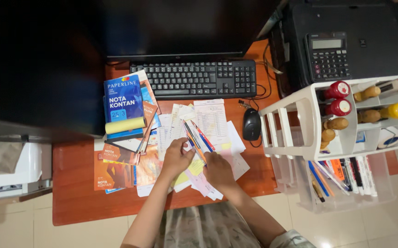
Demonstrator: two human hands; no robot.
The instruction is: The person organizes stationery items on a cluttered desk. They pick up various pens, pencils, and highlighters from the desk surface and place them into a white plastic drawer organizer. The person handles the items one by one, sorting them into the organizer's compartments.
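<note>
Reddish-brown wood of the bench [75,183] carries everything before you. Your left hand [177,158] reaches in from below with bent fingers closed on a small bundle of pens and pencils [198,136], which fans up and away over the loose white paper slips and receipts [210,121] at the bench's middle. Your right hand [218,171] lies just beside it, palm down, fingers pressing on the papers near the bundle's lower end; whether it grips anything you cannot tell. To your right, a white plastic desk organiser [300,115] holds red-capped and yellow-capped bottles and wooden-handled stamps in its upper compartments, with pens and markers in the clear tray below it.
</note>
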